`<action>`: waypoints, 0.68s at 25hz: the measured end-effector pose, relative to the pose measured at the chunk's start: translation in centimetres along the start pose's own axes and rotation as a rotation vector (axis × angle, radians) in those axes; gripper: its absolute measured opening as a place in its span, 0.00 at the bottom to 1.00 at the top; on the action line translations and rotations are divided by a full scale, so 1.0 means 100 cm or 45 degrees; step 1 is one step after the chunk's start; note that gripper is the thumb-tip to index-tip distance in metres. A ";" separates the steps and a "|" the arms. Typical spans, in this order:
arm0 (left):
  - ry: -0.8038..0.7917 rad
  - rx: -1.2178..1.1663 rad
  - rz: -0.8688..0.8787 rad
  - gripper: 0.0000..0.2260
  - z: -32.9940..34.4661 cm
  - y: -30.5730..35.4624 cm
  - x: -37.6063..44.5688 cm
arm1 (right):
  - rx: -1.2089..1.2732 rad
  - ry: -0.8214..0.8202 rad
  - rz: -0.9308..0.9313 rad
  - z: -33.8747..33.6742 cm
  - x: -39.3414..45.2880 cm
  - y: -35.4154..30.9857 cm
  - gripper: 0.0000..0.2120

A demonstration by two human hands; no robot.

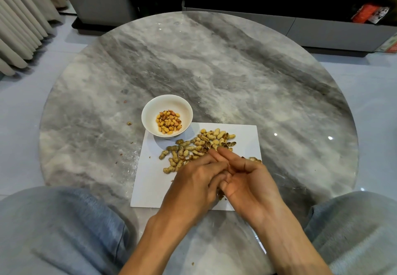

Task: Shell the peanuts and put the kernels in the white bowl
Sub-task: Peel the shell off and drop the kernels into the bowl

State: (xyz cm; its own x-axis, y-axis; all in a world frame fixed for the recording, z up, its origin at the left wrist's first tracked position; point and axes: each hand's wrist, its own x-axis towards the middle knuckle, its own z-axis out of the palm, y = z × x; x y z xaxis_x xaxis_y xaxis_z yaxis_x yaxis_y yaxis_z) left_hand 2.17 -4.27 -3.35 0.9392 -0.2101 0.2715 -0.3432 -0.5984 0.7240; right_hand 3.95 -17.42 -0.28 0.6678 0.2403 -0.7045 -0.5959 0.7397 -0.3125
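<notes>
Left hand [197, 180] and right hand [242, 178] are pressed together over the paper sheet [150, 180], fingers curled round a peanut [220, 195] barely seen between them. The peanut pile [193, 148] lies at 12 o'clock, the white bowl [167, 118] with kernels [168, 122] at 11 o'clock. The seam should be squeezed gently so kernels are not crushed.

The tabletop [236, 70] is grey marble, streaked with darker grey veins and pale cloudy patches. A plain white sheet [245, 137] lies on it. The bowl [150, 111] is white inside and out, and its kernels [168, 122] are golden yellow, a few reddish-brown. The peanuts [182, 150] are tan, mottled with dark speckles. The trousers [60, 227] are faded blue-grey. The floor [21, 107] is pale grey, and the curtain [19, 27] beige.
</notes>
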 end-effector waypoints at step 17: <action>0.390 -1.649 -1.304 0.07 -0.015 0.015 0.016 | -0.448 0.240 -0.206 -0.004 0.004 0.010 0.09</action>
State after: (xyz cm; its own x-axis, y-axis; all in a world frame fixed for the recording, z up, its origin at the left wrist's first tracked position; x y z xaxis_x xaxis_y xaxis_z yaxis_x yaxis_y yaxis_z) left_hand 3.12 -4.34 -0.90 0.7824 0.0775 -0.6180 0.4383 0.6363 0.6348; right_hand 3.47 -16.85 -1.08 0.6913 -0.0041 -0.7225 -0.6281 0.4909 -0.6038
